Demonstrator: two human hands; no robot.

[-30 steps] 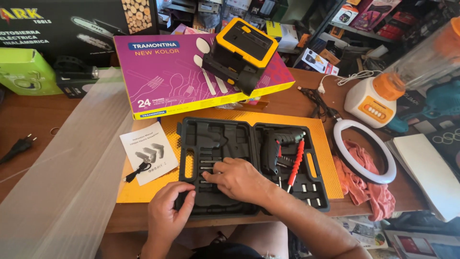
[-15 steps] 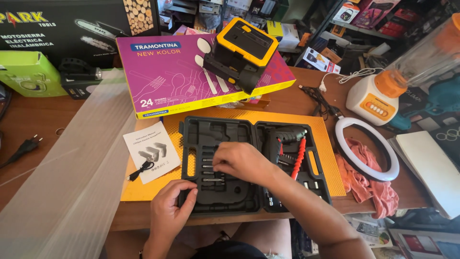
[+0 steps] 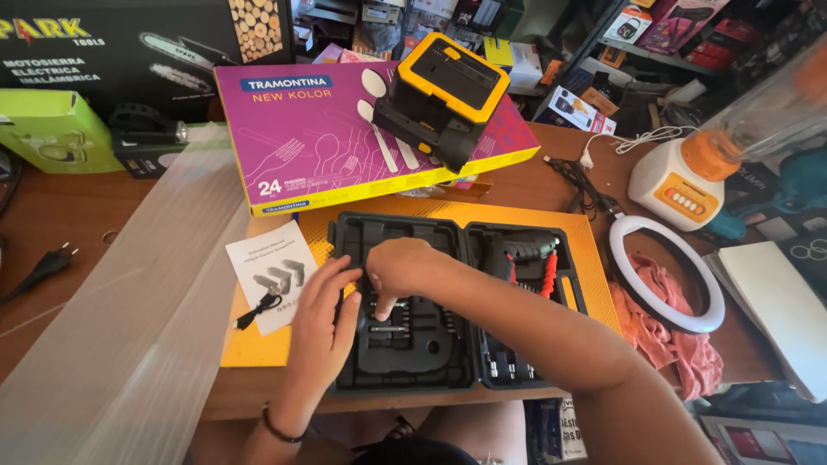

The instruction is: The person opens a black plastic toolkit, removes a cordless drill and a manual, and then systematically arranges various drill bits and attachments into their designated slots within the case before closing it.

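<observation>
Since half a second ago your right hand (image 3: 401,269) has slid left and up across the open black tool case (image 3: 457,310), from the middle tray to its left half, and your left hand (image 3: 323,314) has come up from the case's front edge to rest on its left wall.

Your right hand is curled, knuckles up, 1 finger pointing down at the row of small metal bits (image 3: 392,323); whether it pinches a bit I cannot tell. Your left hand lies flat and loose, fingers spread, gripping nothing. The bits sit in moulded slots in the left half of the case (I judge them small, hard, smooth and light, easy to drop), so take one by its shank between 2 fingertips. The red-and-black screwdriver (image 3: 530,254) lies in the right half.

Under the case lies a yellow sheet (image 3: 276,344) on the bench (image 3: 52,224), with a white leaflet (image 3: 267,271) and black cable just left. Behind it lies a flat purple box (image 3: 310,138) with a yellow edge and white cutlery pictures, bearing a yellow-and-black tool (image 3: 444,95). A green box (image 3: 52,129) stands far left, a black box behind it.
</observation>
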